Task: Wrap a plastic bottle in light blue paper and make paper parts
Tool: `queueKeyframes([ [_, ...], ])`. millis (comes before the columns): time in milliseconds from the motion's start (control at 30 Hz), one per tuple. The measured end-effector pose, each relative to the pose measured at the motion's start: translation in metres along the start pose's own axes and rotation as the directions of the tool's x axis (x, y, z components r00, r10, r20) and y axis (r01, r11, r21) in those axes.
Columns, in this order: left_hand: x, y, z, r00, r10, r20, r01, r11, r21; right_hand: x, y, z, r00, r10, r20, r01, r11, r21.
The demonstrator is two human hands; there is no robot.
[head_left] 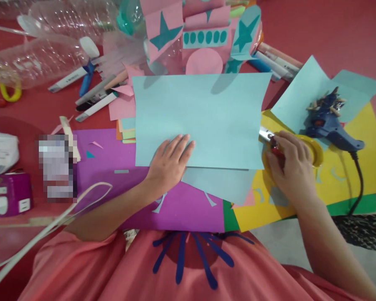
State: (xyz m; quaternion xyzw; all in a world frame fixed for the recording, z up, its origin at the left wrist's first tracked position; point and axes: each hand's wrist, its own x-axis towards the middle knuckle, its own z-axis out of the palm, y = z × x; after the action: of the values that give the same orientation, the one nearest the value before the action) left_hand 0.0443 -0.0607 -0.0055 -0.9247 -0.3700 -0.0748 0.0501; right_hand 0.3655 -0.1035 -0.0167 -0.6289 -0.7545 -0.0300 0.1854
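Note:
My left hand (171,161) lies flat, fingers stretched out, on the lower left part of a light blue paper sheet (203,117) in the middle of the head view. At the sheet's right edge my right hand (290,167) is closed around scissors (271,140) with yellow handles; their metal blades touch the paper's edge. A second light blue sheet (222,186) pokes out from under the first one.
Purple (106,167), yellow (366,154) and green (347,207) paper lies on the red table (332,29). A blue glue gun (330,121) with its cord sits at right. Clear plastic bottles (37,58), markers (94,98) and a pink-and-teal paper craft (203,33) stand at the back.

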Motion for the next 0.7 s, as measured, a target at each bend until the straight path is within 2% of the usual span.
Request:
queueKeyframes([
  [133, -0.001, 0.000, 0.002, 1.000, -0.014, 0.005, 0.014, 1.000, -0.008, 0.000, 0.017, 0.001, 0.999, 0.014, -0.042, -0.015, 1.000, -0.017],
  [200, -0.002, 0.000, 0.001, 1.000, -0.021, 0.023, 0.021, 1.000, -0.007, 0.003, 0.021, 0.000, 0.994, 0.006, -0.113, -0.011, 0.999, -0.046],
  [300, -0.002, 0.002, -0.003, 0.995, -0.039, 0.087, 0.043, 0.998, -0.037, 0.010, 0.009, -0.006, 0.979, -0.056, -0.195, 0.051, 0.998, -0.031],
  [400, -0.002, 0.004, -0.009, 0.989, -0.053, 0.141, 0.064, 0.996, -0.070, 0.021, -0.022, -0.014, 0.962, -0.260, -0.081, 0.267, 0.958, 0.105],
  [467, -0.001, 0.005, -0.014, 0.988, -0.050, 0.145, 0.059, 0.996, -0.063, 0.028, -0.046, -0.016, 0.906, -0.417, 0.075, 0.396, 0.896, 0.201],
  [567, -0.001, 0.004, -0.021, 0.989, -0.048, 0.137, 0.059, 0.995, -0.076, 0.039, -0.071, -0.014, 0.824, -0.532, 0.196, 0.482, 0.839, 0.252],
  [700, -0.004, -0.001, -0.033, 0.989, -0.071, 0.130, 0.085, 0.991, -0.107, 0.057, -0.081, -0.014, 0.762, -0.608, 0.220, 0.547, 0.788, 0.283],
])
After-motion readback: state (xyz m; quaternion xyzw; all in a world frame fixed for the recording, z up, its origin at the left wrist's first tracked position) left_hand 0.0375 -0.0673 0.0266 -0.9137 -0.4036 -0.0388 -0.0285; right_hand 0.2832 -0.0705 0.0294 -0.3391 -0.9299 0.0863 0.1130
